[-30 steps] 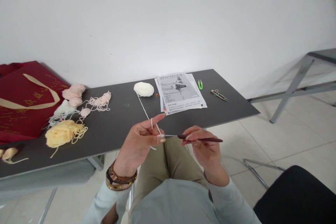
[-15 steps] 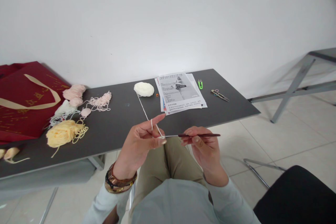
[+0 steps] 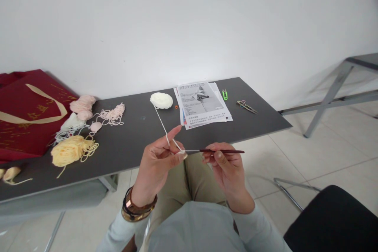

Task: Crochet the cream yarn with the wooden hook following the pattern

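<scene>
Person's L hand (image 3: 158,163), in front of & left of the printed sheets (image 3: 206,106) on a dark gray table (image 3: 138,134), pinches white yarn (image 3: 160,119) btwn thumb & fingertip, index finger out w/ 1 strand crossing it. R hand (image 3: 228,167), in front of the sheets, pinches a crochet hook (image 3: 235,151) w/ dark red handle, its metal shaft reaching the yarn by the L thumb. White yarn ball (image 3: 161,100): just left of sheets. 2 thread snips, 1 green-handled (image 3: 225,95): right of sheets. Yellow yarn (image 3: 69,151) & red gift bag (image 3: 26,134): far left of sheets.
</scene>
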The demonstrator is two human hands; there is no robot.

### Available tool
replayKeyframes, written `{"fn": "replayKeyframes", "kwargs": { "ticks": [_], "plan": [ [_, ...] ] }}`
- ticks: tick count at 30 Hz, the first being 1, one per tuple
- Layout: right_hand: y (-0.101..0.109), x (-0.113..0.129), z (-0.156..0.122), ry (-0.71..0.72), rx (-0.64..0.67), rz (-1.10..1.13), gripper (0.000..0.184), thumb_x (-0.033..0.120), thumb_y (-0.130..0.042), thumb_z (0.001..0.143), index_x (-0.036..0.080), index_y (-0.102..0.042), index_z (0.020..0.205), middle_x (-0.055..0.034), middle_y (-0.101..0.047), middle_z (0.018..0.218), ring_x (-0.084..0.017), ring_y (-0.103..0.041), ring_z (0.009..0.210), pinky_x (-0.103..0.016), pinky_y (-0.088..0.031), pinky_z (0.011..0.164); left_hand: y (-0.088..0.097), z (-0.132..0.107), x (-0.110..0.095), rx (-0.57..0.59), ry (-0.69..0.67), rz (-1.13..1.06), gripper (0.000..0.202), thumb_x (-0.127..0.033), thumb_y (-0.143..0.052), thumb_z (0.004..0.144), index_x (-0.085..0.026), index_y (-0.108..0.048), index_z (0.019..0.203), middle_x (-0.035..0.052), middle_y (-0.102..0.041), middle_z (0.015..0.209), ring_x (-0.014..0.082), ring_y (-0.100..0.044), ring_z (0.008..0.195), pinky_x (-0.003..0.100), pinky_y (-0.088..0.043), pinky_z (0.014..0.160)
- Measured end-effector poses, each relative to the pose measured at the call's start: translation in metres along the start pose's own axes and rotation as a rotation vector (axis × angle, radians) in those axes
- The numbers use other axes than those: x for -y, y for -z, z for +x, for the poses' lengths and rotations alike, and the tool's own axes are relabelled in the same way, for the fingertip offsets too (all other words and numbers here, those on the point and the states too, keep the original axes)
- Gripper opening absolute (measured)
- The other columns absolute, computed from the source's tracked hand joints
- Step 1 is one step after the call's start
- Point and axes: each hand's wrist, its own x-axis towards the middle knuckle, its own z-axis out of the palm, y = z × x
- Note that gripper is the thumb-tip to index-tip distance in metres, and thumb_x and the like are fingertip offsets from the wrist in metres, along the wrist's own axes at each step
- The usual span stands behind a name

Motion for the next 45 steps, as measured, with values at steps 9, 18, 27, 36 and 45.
{"fn": "replayKeyframes", "kwargs": {
  "ticks": [9, 18, 27, 36, 45],
  "plan": [
    [-0.007, -0.005, 0.000, -0.130, -0.068, 0.044, 0.013, 0.029, -0.073, 0.076, 0.018, -0.072, 0.083, -0.0024, -0.074, 0.067, -0.011, -0.067, 0.053, -0.019, -0.056, 0.051, 0.000, 0.001, 0.008, 0.002, 0.010, 0.006, 0.052, -0.010, -0.077, 0.065, -0.026, -0.068, 0.114, -0.0022, -0.059, 0.068, 0.0104, -0.055, 0.073, 0.022, -0.045, 0.071],
    [-0.010, -0.008, 0.003, -0.178, -0.122, 0.053, 0.016, 0.029, -0.074, 0.073, 0.016, -0.072, 0.083, -0.0031, -0.074, 0.065, -0.010, -0.066, 0.050, -0.017, -0.055, 0.050, 0.010, 0.004, 0.000, 0.085, 0.019, 0.347, 0.043, -0.021, -0.071, 0.075, -0.026, -0.065, 0.118, 0.0004, -0.064, 0.082, 0.0108, -0.055, 0.077, 0.023, -0.043, 0.073],
    [-0.009, -0.014, 0.005, -0.188, -0.169, 0.039, 0.017, 0.029, -0.073, 0.074, 0.015, -0.072, 0.085, -0.0038, -0.074, 0.064, -0.010, -0.066, 0.048, -0.017, -0.056, 0.049, 0.008, 0.010, 0.011, 0.035, -0.023, 0.268, 0.055, -0.016, -0.073, 0.072, -0.029, -0.060, 0.124, -0.0031, -0.058, 0.072, 0.0094, -0.052, 0.072, 0.023, -0.043, 0.072],
    [-0.010, -0.012, 0.016, -0.129, -0.224, -0.087, 0.021, 0.034, -0.071, 0.076, 0.014, -0.066, 0.072, -0.0014, -0.069, 0.054, -0.010, -0.062, 0.043, -0.017, -0.054, 0.043, 0.004, 0.012, 0.024, 0.021, -0.075, 0.205, 0.056, -0.012, -0.073, 0.071, -0.029, -0.061, 0.123, 0.0001, -0.063, 0.087, 0.0102, -0.056, 0.075, 0.025, -0.045, 0.075],
    [-0.008, -0.009, 0.021, -0.210, -0.174, -0.008, 0.021, 0.033, -0.072, 0.074, 0.014, -0.064, 0.069, -0.0006, -0.067, 0.051, -0.009, -0.060, 0.039, -0.017, -0.053, 0.040, 0.007, 0.013, 0.029, 0.044, -0.108, 0.196, 0.049, -0.011, -0.073, 0.070, -0.024, -0.064, 0.117, 0.0028, -0.065, 0.091, 0.0118, -0.058, 0.075, 0.026, -0.046, 0.075]
  ]
}}
